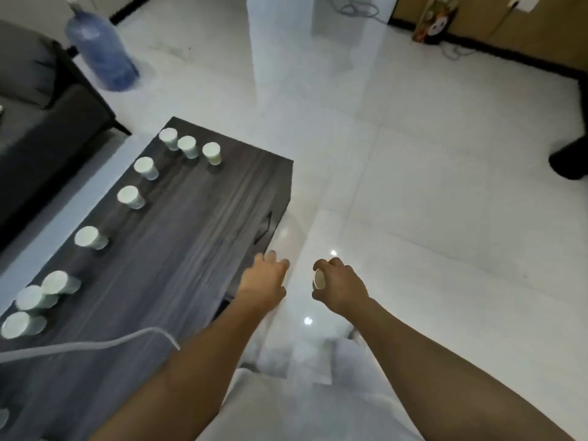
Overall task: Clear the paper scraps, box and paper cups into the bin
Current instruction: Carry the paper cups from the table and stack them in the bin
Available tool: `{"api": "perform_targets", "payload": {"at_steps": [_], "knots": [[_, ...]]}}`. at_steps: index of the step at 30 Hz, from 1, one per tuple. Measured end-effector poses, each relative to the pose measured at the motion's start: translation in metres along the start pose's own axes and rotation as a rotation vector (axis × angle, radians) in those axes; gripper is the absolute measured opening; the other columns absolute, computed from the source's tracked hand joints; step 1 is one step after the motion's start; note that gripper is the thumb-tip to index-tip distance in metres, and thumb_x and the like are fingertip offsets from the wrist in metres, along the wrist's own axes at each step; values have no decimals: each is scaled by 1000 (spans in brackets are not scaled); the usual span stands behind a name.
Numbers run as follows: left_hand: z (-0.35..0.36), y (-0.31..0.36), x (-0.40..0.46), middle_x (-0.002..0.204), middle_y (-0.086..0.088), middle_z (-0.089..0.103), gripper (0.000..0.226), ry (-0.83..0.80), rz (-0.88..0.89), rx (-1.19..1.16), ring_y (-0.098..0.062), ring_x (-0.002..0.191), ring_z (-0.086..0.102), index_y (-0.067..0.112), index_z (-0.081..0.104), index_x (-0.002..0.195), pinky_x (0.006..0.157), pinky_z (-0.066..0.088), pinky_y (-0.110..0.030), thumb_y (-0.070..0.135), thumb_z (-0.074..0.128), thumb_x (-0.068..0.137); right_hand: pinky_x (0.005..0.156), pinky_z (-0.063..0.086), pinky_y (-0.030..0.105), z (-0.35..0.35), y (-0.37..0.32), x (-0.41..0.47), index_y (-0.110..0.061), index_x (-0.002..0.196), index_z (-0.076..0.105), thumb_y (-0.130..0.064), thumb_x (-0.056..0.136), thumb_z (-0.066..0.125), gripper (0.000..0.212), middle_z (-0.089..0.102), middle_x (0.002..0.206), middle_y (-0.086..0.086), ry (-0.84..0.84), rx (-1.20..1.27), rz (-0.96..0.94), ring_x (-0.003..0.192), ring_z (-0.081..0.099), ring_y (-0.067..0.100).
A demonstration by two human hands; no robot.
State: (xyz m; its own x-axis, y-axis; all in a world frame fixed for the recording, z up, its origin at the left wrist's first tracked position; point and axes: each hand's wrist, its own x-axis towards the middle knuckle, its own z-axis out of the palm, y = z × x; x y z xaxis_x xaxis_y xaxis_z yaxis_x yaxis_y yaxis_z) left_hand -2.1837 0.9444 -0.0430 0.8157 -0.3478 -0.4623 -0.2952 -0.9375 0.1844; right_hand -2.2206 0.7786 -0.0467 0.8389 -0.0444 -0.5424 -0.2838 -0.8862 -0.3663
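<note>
Several white paper cups stand upright along the left and far side of a dark wooden table [191, 237], among them one cup [212, 153] at the far end and one cup [90, 238] mid-left. My left hand [265, 278] hangs over the table's right edge with relaxed fingers and holds nothing. My right hand [337, 286] is over the floor to the right of the table, its fingers curled round a small white object [319, 279], maybe a paper scrap. No bin and no box are in view.
A dark sofa [41, 128] stands left of the table. A blue water jug [101, 52] sits on the white tiled floor behind it. A white cable [95, 345] lies across the table's near end. A white pillar [280, 36] rises at the back.
</note>
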Motion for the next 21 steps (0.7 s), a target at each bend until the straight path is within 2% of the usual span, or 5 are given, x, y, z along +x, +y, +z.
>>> {"api": "perform_targets", "payload": {"at_steps": [7,11,18,21], "knots": [[-16,207,114,121,-3,44,36,-11,193,64,-22,112,42,20,49,125,77,44,-32,19,52,90,83,47,32,-107,191,16,-29,131,47,-32,80,66,55,46,129,1,138,148,175,111,50,25],[-21,314,166,120,-1,47,34,-7,292,89,-20,110,44,20,52,123,76,48,-30,18,54,89,85,48,31,-159,289,20,-27,132,46,-33,80,66,57,47,129,2,194,215,254,112,51,25],[-43,443,248,120,-1,48,34,-42,454,132,-21,111,45,22,53,122,78,49,-33,23,54,89,88,47,32,-224,411,34,-28,138,43,-31,81,66,62,44,133,2,257,325,412,116,48,25],[-54,494,299,120,-1,47,36,-88,529,176,-20,113,44,23,53,124,82,51,-35,28,57,88,84,44,29,-254,458,56,-30,138,43,-32,81,67,62,44,132,1,287,365,465,115,48,24]]}}
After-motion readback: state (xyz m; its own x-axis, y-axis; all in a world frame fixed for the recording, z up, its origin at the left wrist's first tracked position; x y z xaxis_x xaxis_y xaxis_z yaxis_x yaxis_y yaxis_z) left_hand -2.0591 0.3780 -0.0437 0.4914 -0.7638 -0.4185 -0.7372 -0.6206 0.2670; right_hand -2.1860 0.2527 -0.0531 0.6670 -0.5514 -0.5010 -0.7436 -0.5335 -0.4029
